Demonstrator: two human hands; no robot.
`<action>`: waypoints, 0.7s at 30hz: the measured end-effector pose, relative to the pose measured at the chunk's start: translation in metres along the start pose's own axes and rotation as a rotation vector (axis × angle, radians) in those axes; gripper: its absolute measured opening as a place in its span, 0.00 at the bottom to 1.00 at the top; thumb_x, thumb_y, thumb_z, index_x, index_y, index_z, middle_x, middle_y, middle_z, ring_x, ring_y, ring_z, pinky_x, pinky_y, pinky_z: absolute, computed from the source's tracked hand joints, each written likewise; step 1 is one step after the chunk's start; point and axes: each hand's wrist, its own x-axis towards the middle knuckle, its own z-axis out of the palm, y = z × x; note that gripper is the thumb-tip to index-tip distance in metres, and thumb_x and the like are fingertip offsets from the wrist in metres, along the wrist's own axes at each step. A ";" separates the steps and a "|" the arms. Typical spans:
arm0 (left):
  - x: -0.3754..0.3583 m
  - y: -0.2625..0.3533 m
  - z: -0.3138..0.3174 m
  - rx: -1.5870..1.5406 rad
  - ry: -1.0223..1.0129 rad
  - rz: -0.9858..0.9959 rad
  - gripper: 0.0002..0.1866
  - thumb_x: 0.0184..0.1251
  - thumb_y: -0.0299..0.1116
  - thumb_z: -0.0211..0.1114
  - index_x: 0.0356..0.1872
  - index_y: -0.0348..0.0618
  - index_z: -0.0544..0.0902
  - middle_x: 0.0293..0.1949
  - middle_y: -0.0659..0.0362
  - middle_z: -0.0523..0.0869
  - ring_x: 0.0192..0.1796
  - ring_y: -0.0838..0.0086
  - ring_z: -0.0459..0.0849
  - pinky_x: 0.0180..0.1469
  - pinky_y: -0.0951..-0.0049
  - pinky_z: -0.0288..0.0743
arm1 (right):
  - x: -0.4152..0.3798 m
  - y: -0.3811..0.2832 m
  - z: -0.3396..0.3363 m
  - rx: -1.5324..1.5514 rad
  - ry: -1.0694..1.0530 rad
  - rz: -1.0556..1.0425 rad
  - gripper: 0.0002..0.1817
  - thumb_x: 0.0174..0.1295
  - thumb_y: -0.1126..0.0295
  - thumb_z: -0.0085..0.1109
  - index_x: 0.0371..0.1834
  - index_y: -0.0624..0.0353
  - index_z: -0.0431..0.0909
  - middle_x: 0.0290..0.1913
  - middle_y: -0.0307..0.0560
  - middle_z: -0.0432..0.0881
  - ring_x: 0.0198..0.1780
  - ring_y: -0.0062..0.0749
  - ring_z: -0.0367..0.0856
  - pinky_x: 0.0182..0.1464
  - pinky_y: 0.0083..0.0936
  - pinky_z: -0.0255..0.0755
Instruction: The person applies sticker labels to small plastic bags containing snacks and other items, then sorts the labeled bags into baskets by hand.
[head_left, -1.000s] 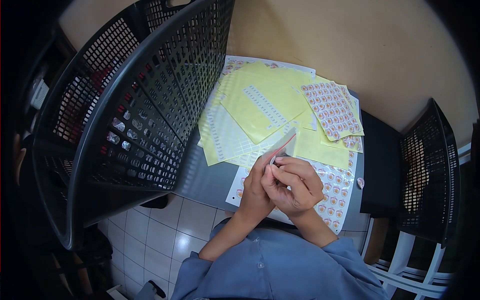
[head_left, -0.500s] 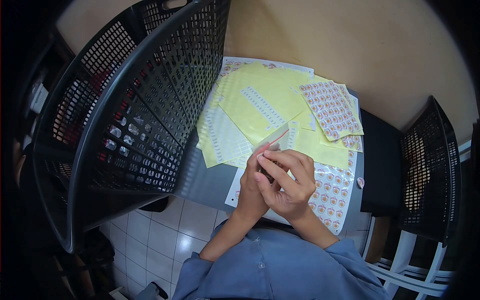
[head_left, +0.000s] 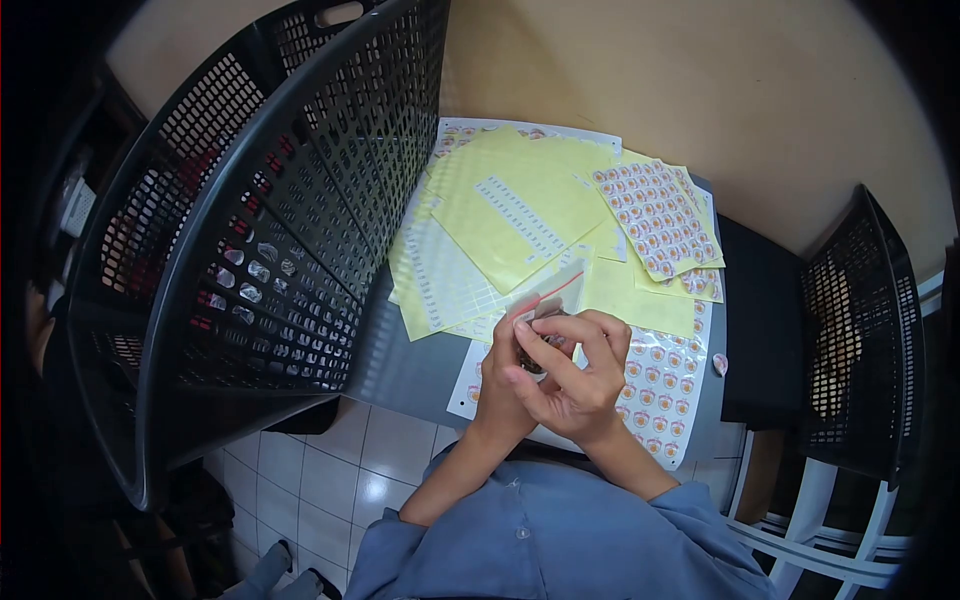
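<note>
A small clear zip bag (head_left: 562, 287) with a red strip along its top is held in front of my body, with something dark inside it. My left hand (head_left: 500, 392) is closed around the bag's lower part. On the bag's near side, my right hand (head_left: 583, 385) has its fingers bent and its index fingertip pressed against the bag close to my left thumb. A small pale piece shows at those fingertips, too small to make out. Beneath the hands lie yellow backing sheets (head_left: 520, 215) and a sheet of round orange-and-pink stickers (head_left: 655, 390).
A tall black perforated basket (head_left: 300, 230) stands on the left, with things inside. Another black basket (head_left: 860, 340) is at the right. More sticker sheets (head_left: 655, 215) lie at the back right of the grey table (head_left: 375, 355). One loose sticker (head_left: 720, 365) lies near its right edge.
My right fingers have shifted slightly on the bag, so more of its dark contents shows between the hands. At the lower left, more of a person's feet has come into view.
</note>
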 end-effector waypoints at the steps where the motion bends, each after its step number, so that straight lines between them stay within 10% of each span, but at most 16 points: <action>1: 0.000 0.000 0.000 0.004 -0.006 0.003 0.31 0.52 0.34 0.63 0.54 0.39 0.55 0.50 0.47 0.70 0.49 0.65 0.74 0.45 0.73 0.73 | -0.002 0.001 0.000 0.002 0.000 -0.003 0.17 0.37 0.62 0.64 0.33 0.55 0.80 0.32 0.38 0.76 0.37 0.34 0.65 0.40 0.25 0.61; 7: 0.004 -0.003 -0.002 -0.138 0.021 -0.086 0.30 0.52 0.23 0.59 0.55 0.37 0.54 0.46 0.49 0.75 0.43 0.69 0.78 0.44 0.74 0.73 | -0.007 0.020 -0.002 0.215 -0.088 -0.024 0.19 0.40 0.64 0.63 0.39 0.56 0.77 0.40 0.42 0.73 0.42 0.35 0.68 0.43 0.28 0.60; 10: 0.009 0.004 -0.007 -0.455 0.029 -0.277 0.30 0.53 0.20 0.57 0.56 0.37 0.52 0.46 0.49 0.73 0.46 0.74 0.74 0.48 0.78 0.67 | -0.008 0.030 -0.002 0.308 0.061 0.318 0.28 0.44 0.70 0.61 0.51 0.61 0.67 0.46 0.49 0.69 0.42 0.34 0.70 0.45 0.28 0.63; 13: 0.009 0.002 -0.010 -0.483 0.011 -0.275 0.31 0.54 0.20 0.56 0.57 0.36 0.51 0.47 0.49 0.72 0.47 0.73 0.73 0.49 0.77 0.67 | -0.015 0.037 0.000 1.009 -0.218 0.843 0.35 0.48 0.76 0.57 0.60 0.63 0.50 0.47 0.49 0.66 0.46 0.28 0.70 0.47 0.23 0.66; 21: 0.009 0.005 -0.004 -0.513 -0.145 -0.228 0.25 0.58 0.23 0.52 0.57 0.35 0.54 0.50 0.50 0.72 0.47 0.74 0.73 0.49 0.76 0.65 | -0.021 0.045 -0.007 1.018 -0.192 0.895 0.31 0.48 0.78 0.58 0.56 0.65 0.56 0.44 0.49 0.71 0.44 0.25 0.71 0.41 0.17 0.71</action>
